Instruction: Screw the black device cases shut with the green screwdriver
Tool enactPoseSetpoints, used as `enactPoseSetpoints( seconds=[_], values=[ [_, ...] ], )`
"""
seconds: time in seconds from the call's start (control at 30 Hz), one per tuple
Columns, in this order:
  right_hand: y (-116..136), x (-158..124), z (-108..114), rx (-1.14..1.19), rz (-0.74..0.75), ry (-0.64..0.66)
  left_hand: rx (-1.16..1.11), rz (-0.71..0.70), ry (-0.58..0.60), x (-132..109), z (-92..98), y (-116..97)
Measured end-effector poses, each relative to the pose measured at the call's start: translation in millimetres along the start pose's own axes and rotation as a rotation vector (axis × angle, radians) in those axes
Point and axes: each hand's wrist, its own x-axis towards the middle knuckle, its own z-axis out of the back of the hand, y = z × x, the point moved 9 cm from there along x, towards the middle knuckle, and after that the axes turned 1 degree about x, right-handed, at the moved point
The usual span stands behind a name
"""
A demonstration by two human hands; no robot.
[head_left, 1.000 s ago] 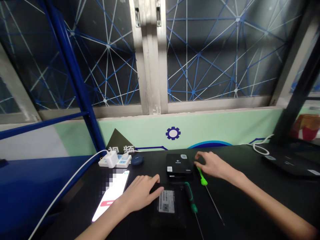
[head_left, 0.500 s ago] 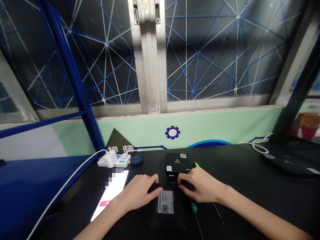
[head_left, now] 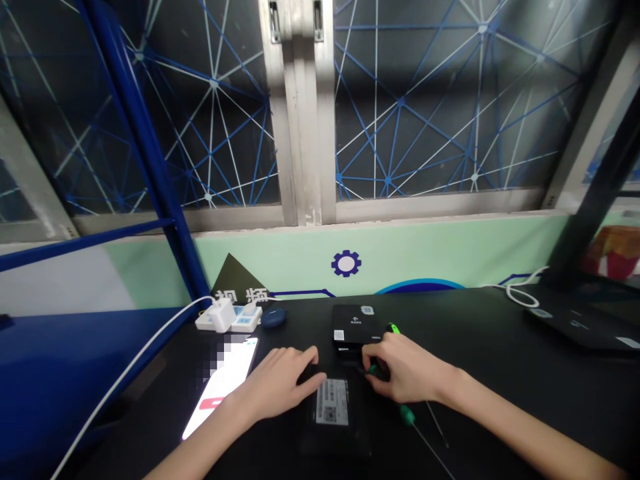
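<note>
Black workbench (head_left: 500, 413) supporting a flat black case (head_left: 334, 417), with the left hand (head_left: 273, 387) resting across the case's edge, fingers slightly apart; right hand (head_left: 413, 370) just beside it, fingers curling together and clamping a green-handled screwdriver (head_left: 407, 415).

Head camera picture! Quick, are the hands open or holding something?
Left hand: open, resting on a black box.
Right hand: closed, seems to hold a green-handled screwdriver.
</note>
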Motion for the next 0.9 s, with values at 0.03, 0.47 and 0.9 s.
enactPoseSetpoints(
  seconds=[0.03, 0.47, 0.9],
  values=[
    [-2, 0, 1, 0.064, -0.011, -0.009, 0.004, 0.000, -0.003, 0, 0.2, 0],
    [-42, 0, 36, 0.904, -0.174, -0.442, 0.000, -0.005, 0.004, -1, -0.1, 0],
    [-59, -2, 35, 1.277, -0.138, -0.601, 0.037, 0.000, 0.017, -1, 0.6, -2]
  ],
)
